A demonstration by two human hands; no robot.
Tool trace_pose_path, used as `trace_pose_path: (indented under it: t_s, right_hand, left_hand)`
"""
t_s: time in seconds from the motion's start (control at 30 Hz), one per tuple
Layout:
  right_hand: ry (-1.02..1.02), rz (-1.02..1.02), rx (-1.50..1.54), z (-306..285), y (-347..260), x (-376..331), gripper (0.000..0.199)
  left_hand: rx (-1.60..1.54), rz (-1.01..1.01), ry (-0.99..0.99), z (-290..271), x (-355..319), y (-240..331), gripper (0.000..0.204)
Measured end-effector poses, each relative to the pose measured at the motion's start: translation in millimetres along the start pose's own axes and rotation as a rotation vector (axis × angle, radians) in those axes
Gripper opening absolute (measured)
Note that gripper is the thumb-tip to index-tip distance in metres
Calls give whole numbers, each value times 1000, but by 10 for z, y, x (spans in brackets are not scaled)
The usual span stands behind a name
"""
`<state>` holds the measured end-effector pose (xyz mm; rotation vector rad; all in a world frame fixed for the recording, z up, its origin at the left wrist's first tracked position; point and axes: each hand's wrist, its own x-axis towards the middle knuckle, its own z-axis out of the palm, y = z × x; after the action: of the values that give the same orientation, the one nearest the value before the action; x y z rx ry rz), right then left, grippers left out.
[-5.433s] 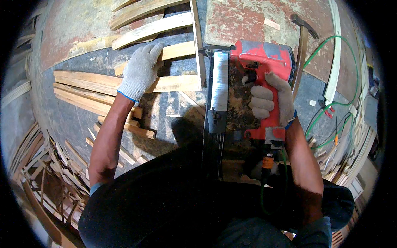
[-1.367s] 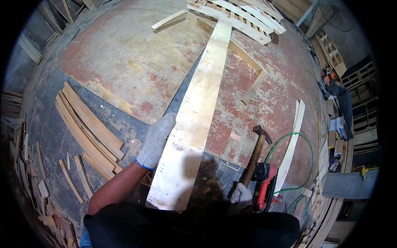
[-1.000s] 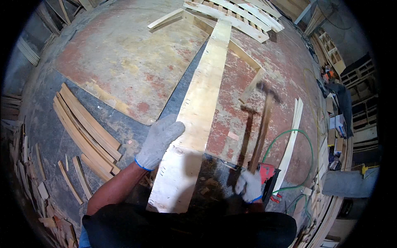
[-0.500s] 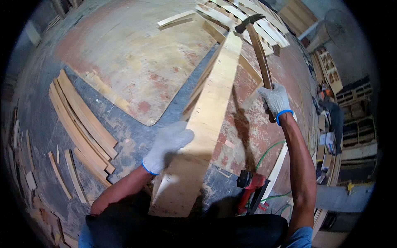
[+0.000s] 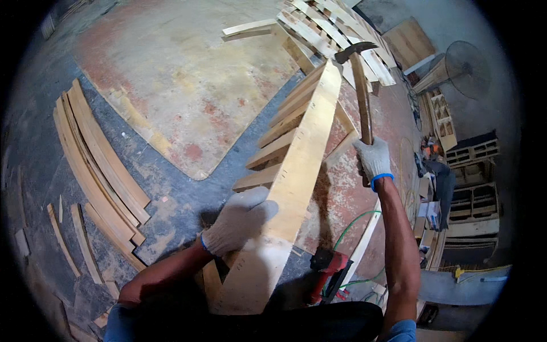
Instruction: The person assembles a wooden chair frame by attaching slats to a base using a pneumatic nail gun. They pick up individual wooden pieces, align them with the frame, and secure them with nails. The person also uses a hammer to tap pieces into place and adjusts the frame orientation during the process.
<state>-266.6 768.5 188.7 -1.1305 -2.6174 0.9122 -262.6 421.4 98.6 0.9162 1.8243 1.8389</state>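
My left hand (image 5: 239, 219), in a white knit glove, presses on the near part of a long pale plank (image 5: 296, 171) that runs away from me, with several short slats (image 5: 273, 151) fixed under it on its left side. My right hand (image 5: 373, 159), also gloved, is shut on the wooden handle of a hammer (image 5: 360, 91). The hammer is raised, its dark head (image 5: 353, 51) up beside the plank's far end. A red nail gun (image 5: 326, 273) lies on the floor to the right of the plank's near end.
A stack of long slats (image 5: 97, 165) lies on the floor at left. A pile of pale boards (image 5: 336, 28) sits at the far end. A green hose (image 5: 353, 228) curls on the floor at right. A fan (image 5: 461, 62) and shelves (image 5: 467, 194) stand at right.
My right hand set the nail gun down, picked up the hammer from the floor and swung it up and forward. My left hand stayed on the plank.
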Motion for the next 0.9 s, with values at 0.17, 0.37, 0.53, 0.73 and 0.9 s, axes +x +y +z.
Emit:
trace_pose_path:
  t_s: [0.17,0.37,0.53,0.73,0.9]
  right_hand:
    - [38,-58,-4,-156,-229,-8,21]
    - [220,-225,219,-186,-629,-21,23]
    - [232,-190,-389,-41,280,501,28]
    - [37,-146,-73,-236,-315,160,28]
    - [64,-95,-397,16,422,497,30]
  left_hand:
    - [-85,-110,23,14,-27,-29,33]
    - [-106,-117,-7,-50,-79,-9,27]
    - [160,181,-65,86,-7,-201,13]
    - [631,354,-2,74,-85,-194,10]
    - [600,375,-76,182,2,-168,13]
